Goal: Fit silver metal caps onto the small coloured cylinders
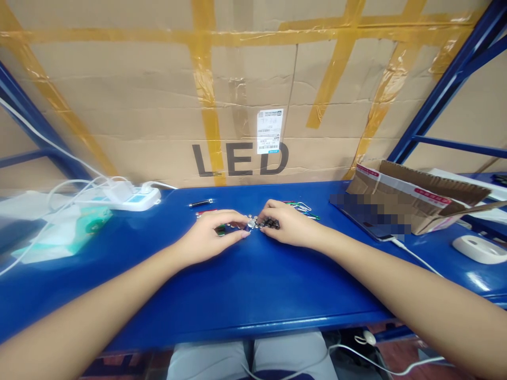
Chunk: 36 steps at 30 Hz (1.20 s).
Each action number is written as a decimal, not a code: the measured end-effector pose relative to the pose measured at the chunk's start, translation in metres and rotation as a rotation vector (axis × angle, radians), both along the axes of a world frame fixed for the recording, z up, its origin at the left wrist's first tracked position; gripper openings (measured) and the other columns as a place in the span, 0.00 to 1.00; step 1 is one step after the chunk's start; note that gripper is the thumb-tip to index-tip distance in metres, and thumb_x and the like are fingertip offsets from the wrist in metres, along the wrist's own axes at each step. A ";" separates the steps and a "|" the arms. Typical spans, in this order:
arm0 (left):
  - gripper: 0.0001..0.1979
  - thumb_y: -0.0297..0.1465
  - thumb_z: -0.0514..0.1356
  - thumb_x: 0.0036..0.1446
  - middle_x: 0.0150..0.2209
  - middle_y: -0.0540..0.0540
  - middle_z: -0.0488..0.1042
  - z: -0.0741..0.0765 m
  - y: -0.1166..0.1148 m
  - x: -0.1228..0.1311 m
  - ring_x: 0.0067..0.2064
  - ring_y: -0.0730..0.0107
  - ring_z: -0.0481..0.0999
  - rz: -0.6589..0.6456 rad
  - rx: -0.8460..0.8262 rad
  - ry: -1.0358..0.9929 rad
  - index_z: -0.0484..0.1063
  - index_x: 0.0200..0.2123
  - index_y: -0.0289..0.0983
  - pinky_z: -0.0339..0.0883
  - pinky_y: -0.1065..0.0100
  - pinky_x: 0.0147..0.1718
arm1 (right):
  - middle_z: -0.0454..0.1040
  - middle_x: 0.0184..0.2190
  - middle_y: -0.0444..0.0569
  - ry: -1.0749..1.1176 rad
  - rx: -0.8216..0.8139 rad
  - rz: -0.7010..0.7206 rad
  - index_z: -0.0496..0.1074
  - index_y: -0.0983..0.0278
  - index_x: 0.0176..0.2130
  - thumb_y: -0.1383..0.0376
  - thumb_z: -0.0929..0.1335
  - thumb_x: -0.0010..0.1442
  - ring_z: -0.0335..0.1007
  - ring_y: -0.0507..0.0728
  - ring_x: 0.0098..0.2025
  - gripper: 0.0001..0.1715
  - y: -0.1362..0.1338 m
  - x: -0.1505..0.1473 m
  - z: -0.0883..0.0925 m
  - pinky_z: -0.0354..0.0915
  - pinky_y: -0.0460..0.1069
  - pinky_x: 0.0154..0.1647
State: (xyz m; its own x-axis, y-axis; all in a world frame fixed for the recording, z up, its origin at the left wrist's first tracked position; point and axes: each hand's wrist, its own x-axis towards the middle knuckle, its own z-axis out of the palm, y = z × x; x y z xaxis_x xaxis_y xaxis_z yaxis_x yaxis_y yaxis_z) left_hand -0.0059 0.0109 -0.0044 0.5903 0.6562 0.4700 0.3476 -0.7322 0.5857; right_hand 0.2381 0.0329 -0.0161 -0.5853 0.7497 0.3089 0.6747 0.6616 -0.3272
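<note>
Several small silver round pieces (251, 224) lie in a cluster between my two hands on the blue table. My left hand (209, 232) curves around the left side of the cluster, thumb and forefinger apart, their tips beside the silver pieces. Behind that hand, green and red bits partly show. From the right, my right hand (293, 224) reaches in with its fingers curled and the fingertips close together at the cluster's edge; whatever they pinch is too small to make out. A pile of small dark pieces (271, 224) sits under its palm.
Coloured paper clips (303, 207) lie behind my right hand, a slim dark object (200, 202) behind the left. A white power strip (138, 200) and green-white packet (67, 232) stand left. Right are a phone (356, 219), an open cardboard box (400, 192) and a white mouse (479, 248).
</note>
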 end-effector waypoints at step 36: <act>0.10 0.35 0.65 0.60 0.42 0.43 0.83 0.001 0.000 0.001 0.43 0.63 0.81 0.006 0.004 0.037 0.79 0.43 0.37 0.74 0.64 0.47 | 0.78 0.33 0.46 0.510 0.128 0.090 0.73 0.62 0.35 0.68 0.68 0.60 0.74 0.53 0.34 0.02 -0.024 -0.011 0.021 0.70 0.49 0.40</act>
